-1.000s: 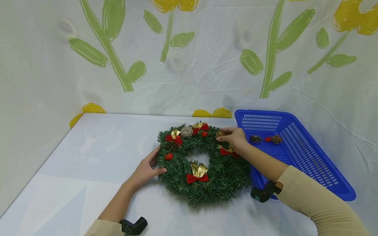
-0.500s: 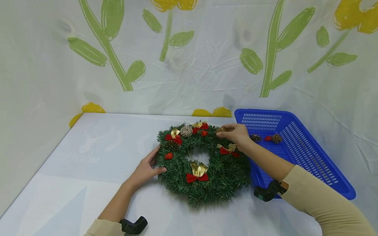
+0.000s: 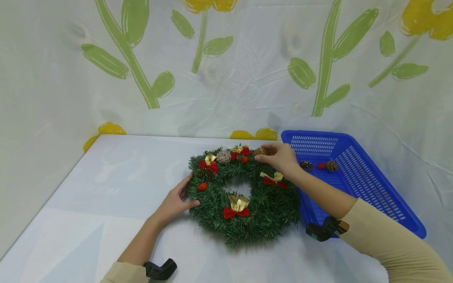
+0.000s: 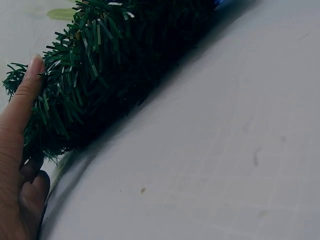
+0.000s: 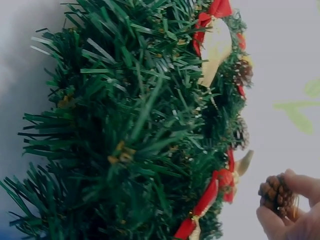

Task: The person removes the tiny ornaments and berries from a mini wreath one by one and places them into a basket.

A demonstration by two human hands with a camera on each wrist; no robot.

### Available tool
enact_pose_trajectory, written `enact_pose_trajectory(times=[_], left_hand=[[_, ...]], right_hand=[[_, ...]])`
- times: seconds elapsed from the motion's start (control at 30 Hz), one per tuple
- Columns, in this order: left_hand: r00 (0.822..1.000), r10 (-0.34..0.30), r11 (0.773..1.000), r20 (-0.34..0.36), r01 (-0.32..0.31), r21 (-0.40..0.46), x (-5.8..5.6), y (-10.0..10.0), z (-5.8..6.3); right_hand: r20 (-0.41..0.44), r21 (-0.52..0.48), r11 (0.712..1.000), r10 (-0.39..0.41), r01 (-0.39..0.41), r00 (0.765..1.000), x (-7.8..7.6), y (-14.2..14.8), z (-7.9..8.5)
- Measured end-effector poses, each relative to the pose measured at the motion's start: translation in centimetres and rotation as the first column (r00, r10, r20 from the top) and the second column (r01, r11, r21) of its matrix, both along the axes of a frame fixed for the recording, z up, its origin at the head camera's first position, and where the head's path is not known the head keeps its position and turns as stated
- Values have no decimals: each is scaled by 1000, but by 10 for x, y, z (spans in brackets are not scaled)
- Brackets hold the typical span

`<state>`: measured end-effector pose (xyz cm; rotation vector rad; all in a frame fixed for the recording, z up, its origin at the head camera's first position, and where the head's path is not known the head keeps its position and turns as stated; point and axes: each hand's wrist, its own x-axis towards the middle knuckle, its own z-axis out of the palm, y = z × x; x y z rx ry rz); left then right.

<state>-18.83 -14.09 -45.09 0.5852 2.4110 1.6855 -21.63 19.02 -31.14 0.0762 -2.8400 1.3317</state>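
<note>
A green artificial wreath (image 3: 262, 216) lies on the table, dressed with red-and-gold bows (image 3: 236, 212), red berries (image 3: 202, 186) and a pale pine cone (image 3: 223, 157). My left hand (image 3: 175, 201) holds its left edge, thumb on top and fingers at the side. In the left wrist view the thumb (image 4: 25, 95) lies along the green tinsel. My right hand (image 3: 283, 159) pinches a brown pine cone (image 5: 276, 194) between thumb and fingers, over the wreath's upper right part. From the right wrist view the cone appears apart from the greenery.
At the right stands a blue plastic basket (image 3: 385, 173) with slotted walls. Inside lie a dark pine cone (image 3: 306, 165), a red berry (image 3: 321, 166) and a brown pine cone (image 3: 331, 166). A flower-printed sheet (image 3: 247, 90) hangs behind the white table (image 3: 116, 177).
My right hand has moved slightly up and left with the brown pine cone, toward the top bow, uncovering the right-hand bow. My left hand has stayed in place on the wreath.
</note>
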Motion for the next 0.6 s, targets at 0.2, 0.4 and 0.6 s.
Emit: enact_pose_trajectory(times=[0.2,0.4,0.6], left_hand=[[1000,0,1000,4,0,12,-1,0,-1],[1000,1,1000,7,-1,18,0,0,0],[1000,-2,1000,17,1,16,0,-1,0]], right_hand=[[1,22,999,42,-42,999,-1,1,7],[47,-142,979,153,-145,987,-2,7,14],[76,-294,935,231,-199,970,-2,17,21]])
